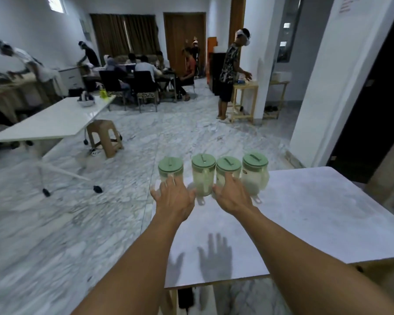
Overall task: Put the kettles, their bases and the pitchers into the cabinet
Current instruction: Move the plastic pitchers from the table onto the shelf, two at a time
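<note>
Fig. 1 | I am reaching both hands toward four upright pitchers point(214, 173) on the tabletop point(305, 208) | left hand point(174, 197) fingers spread, empty, nearing leftmost | right hand point(233, 196) open, touching third.

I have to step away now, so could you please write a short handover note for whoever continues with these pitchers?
Left hand: open, fingers spread, reaching the leftmost pitcher; firm contact cannot be confirmed.
Right hand: open, fingertips at the third pitcher; nothing gripped yet.
Things: four clear pitchers with green lids stand upright in a row at the far edge of the white table; the second pitcher and fourth pitcher are untouched.
No kettles, bases or cabinet are in view.
Done: nothing visibly stored.
Left: carry all four pitchers to the cabinet, then find the kettles and bases.
</note>
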